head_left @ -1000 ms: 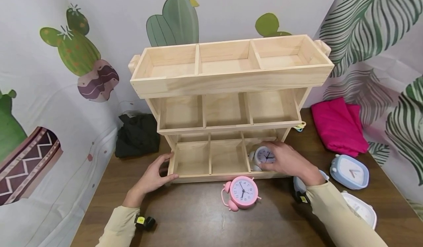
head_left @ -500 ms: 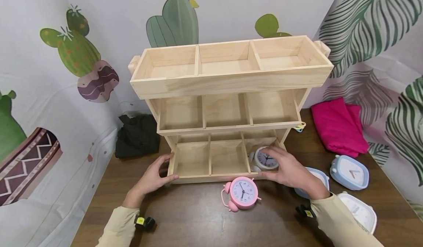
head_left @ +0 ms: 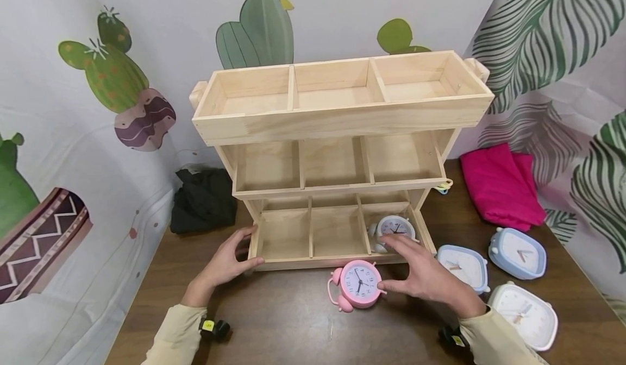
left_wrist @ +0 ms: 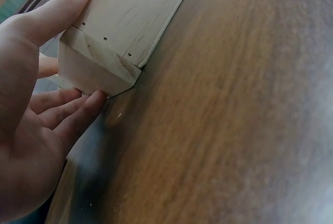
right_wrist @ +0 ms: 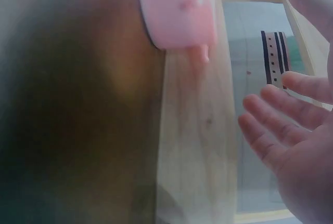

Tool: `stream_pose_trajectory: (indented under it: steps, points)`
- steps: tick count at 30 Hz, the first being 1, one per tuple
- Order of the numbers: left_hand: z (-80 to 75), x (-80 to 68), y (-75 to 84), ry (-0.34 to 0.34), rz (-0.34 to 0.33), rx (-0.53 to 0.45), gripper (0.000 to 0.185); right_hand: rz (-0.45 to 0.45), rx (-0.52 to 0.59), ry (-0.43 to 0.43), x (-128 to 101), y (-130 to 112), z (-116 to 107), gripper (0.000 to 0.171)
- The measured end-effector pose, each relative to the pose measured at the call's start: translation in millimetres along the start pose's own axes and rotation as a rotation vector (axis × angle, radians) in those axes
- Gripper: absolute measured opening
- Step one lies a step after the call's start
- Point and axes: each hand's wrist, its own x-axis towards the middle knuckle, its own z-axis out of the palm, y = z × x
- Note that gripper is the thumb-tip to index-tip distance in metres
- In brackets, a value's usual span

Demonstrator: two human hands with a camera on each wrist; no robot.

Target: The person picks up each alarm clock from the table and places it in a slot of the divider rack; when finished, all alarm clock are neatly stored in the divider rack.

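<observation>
A brown wooden table (head_left: 293, 321) carries one pale, unpainted wooden rack (head_left: 337, 120) of three stepped tiers, each tier split into three open compartments, nine in all. At 3 o'clock of the rack lies one folded pink cloth (head_left: 499, 186); at 9 o'clock, one crumpled black cloth (head_left: 202, 199).

Five clocks are in view. Two are rounded-square and pale blue (head_left: 462, 267) (head_left: 518, 252), and one is rounded-square and white (head_left: 524, 315); all three lie face up on the table at 4 o'clock of the rack. One round pink alarm clock (head_left: 359, 282) with twin bells and a white dial lies face up just in front of the bottom tier, at 6 o'clock of the rack. One round white alarm clock (head_left: 393, 229) with a pale dial sits in the right compartment of the bottom tier, leaning back.

The left hand (head_left: 227, 259) grips the rack's lower left corner, thumb along the front board and fingers curled round the side, as the left wrist view shows. The right hand (head_left: 420, 272) hovers with its fingers spread and relaxed, holding nothing, between the two round clocks: the pink one is at its 9 o'clock, with the thumb tip just beside its rim, and the white one at its 11 o'clock.
</observation>
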Motion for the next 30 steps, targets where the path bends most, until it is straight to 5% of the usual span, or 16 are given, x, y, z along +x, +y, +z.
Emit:
stream_pose_trajectory:
  steps: [6, 20, 30]
  points:
    - [-0.1, 1.3, 2.2, 0.001, -0.012, 0.001, 0.082, 0.034, 0.025, -0.021, -8.1, -5.7, 6.7, 0.088]
    - [-0.4, -0.4, 4.0, 0.007, -0.018, 0.001, 0.083, -0.085, 0.033, 0.009, -14.8, -12.9, 21.8, 0.089]
    - [-0.5, -1.1, 4.8, 0.001, -0.016, -0.001, 0.083, -0.021, 0.070, -0.063, -18.7, -15.4, 29.1, 0.090]
